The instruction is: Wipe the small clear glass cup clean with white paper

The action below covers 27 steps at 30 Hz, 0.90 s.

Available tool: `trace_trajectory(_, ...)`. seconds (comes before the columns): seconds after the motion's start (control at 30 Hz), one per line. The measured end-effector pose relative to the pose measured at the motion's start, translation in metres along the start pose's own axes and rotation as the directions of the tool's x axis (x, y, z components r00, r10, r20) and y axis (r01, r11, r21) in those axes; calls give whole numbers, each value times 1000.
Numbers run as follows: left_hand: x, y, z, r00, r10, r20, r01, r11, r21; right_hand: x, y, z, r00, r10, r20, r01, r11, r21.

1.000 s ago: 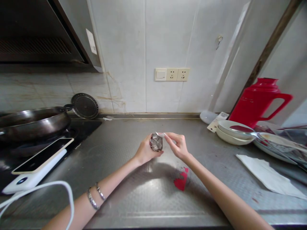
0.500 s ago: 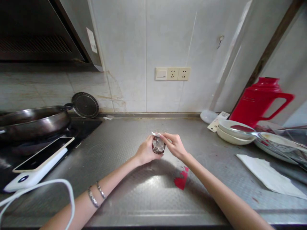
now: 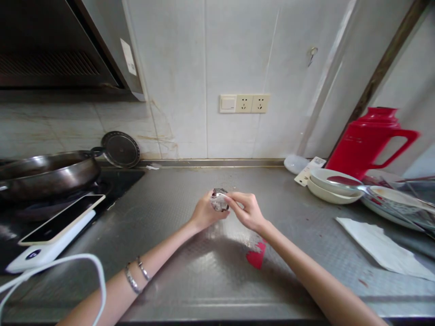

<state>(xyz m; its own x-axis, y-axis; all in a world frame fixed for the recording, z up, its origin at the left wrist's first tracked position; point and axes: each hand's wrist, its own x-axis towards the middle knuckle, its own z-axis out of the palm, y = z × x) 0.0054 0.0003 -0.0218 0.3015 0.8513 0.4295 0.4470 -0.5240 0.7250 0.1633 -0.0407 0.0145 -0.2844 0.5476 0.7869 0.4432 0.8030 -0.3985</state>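
My left hand is wrapped round a small shiny, clear-wrapped dark object, held a little above the steel counter. My right hand pinches the wrapper's top edge with thumb and forefinger, right against the left hand's fingertips. What lies inside the wrapper is too small to make out. Two bracelets sit on my left forearm. A red scrap lies on the counter just below my right wrist.
A dark pan and a round lid stand on the hob at the left. Near the left front lie a phone on a power bank and a white cable. At the right are a red jug, stacked plates and a paper sheet.
My right hand has moved left and down, drawing the wrapper's edge over the object. The object has turned slightly in my left hand. Both hands have stayed in the same spot.
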Motion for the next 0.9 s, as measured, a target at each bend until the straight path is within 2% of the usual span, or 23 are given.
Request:
trace_trajectory(0.07,1,-2,1,1000,-25,5,25,994,-106,1,2,-2,986,119,-115,-117,993,28)
trace_trajectory(0.13,1,-2,3,999,-48,27,52,976,-214,3,10,-4,936,235,-262,-230,972,51)
trace_trajectory(0.2,-1,0,4,995,-88,50,99,957,-273,4,21,-6,884,313,-347,-314,948,55)
trace_trajectory(0.27,-4,4,6,987,-143,76,159,943,-291,5,31,-5,884,352,-308,-352,934,57)
trace_trajectory(0.33,-6,10,6,975,-197,104,220,929,-297,4,37,-2,904,386,-185,-370,922,112)
trace_trajectory(0.43,-8,16,6,958,-254,137,285,907,-309,3,39,4,919,394,29,-385,876,289)
trace_trajectory(0.5,-8,19,6,952,-272,143,304,903,-305,2,37,7,918,384,100,-393,841,371)
trace_trajectory(0.6,-8,23,6,948,-281,148,314,899,-304,0,33,6,916,386,109,-398,841,367)
trace_trajectory(0.73,-9,25,5,949,-278,146,311,900,-306,-1,26,3,938,329,110,-347,894,284)
trace_trajectory(0.8,-9,25,5,948,-279,157,314,903,-293,-1,20,2,958,261,120,-284,928,243)
trace_trajectory(0.9,-6,18,6,946,-269,182,311,912,-269,-2,10,5,982,97,159,-126,975,185)
